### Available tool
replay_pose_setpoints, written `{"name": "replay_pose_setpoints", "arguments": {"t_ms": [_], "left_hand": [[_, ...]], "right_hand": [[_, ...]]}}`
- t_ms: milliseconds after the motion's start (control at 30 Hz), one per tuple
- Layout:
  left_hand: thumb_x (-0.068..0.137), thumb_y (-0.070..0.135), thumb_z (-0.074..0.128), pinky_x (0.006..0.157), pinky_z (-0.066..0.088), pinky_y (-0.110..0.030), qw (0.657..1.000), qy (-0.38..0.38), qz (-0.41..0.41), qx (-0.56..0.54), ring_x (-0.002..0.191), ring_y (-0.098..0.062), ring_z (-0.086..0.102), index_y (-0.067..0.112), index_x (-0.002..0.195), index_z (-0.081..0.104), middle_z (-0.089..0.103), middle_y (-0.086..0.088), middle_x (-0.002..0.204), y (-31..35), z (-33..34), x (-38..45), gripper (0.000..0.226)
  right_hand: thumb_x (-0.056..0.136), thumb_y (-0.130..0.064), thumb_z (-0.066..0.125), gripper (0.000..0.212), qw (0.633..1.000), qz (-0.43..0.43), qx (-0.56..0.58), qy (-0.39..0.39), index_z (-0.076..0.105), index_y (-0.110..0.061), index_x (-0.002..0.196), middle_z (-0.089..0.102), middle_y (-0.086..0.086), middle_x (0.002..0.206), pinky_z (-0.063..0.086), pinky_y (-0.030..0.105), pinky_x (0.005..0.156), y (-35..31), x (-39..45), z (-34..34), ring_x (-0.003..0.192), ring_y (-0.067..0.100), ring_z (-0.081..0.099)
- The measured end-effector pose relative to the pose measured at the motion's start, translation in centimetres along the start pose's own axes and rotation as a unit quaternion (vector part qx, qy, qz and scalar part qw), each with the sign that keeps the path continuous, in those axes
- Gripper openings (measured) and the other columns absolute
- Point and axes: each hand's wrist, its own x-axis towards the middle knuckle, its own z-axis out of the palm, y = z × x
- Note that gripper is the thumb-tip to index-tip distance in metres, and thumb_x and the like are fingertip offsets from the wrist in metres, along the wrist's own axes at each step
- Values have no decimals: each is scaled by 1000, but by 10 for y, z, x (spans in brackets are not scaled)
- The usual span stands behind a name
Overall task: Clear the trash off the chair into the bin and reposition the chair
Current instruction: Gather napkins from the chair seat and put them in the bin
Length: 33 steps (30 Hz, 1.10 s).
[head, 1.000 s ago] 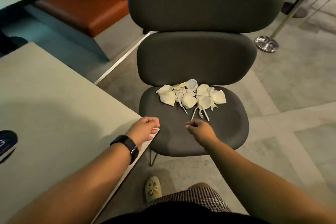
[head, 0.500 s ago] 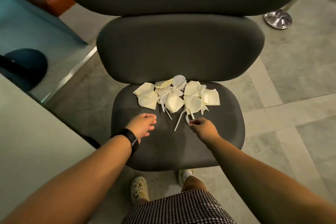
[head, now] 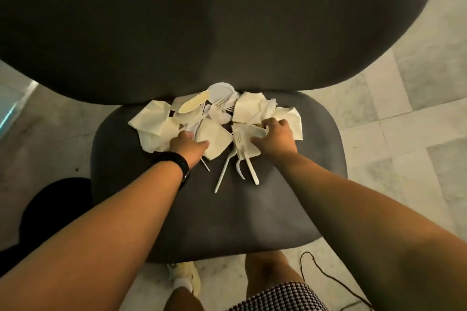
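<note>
A dark grey upholstered chair (head: 227, 209) fills most of the frame, its wide backrest spanning the upper half and its rounded seat the centre, seen from directly above. Pale marbled floor tiles (head: 404, 113) show along the right edge and at the lower centre, and a round black shape (head: 53, 207) sits on the floor at the left edge. Two bare forearms reach up from the bottom corners to the seat. At the back of the seat, against the foot of the backrest, lies a heap of trash: crumpled cream paper napkins (head: 154, 124) spread across the centre of the frame, with white plastic forks (head: 242, 159) pointing toward the lower part of the seat and a small round white plastic lid (head: 219, 91) at the top of the heap. The left hand (head: 188, 145), with a black watch (head: 177, 163) on its wrist, lies on the napkins left of centre, fingers curled down into the paper. The right hand (head: 274, 137) rests on the napkins right of centre, its fingers bent over a fold of napkin and its thumb spread wide. A thin black cord (head: 326, 275) trails on the floor at lower right.
</note>
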Motion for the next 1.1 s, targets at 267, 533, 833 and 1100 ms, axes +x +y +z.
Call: {"name": "replay_pose_setpoints", "arguments": {"t_ms": [267,533,833,1100], "left_hand": [[65,46,80,108,34,-46,989,88,1,121,138,-29,32,23,147,19,29,-5,152,-2,44,27,105],[88,27,60,102,42,-48,995,69,-65,-15,128,-36,44,22,148,16,42,-11,144,-9,58,14,75],[93,34,53,79,41,-30,997,39,-53,-48,107,-32,57,10,124,51,59,-11,120,-23,35,-18,40],[83,40,62,86,55,-45,978,76,-83,-176,98,-29,62,16,116,55,63,-6,110,-56,-12,-78,42]], "right_hand": [[77,-43,70,69,981,-29,-190,5,38,-23,134,40,7,134,39,42,93,7,16,24,120,30,40],[78,-34,65,52,986,-3,-165,-11,44,-21,124,48,5,128,34,42,92,17,6,33,118,30,42],[87,-44,57,35,988,-47,-143,-43,60,-18,111,60,4,117,39,38,92,31,-23,7,115,29,49],[88,-26,61,28,999,-6,22,-24,61,-11,113,66,9,104,37,26,63,5,-71,-37,84,24,57]]}}
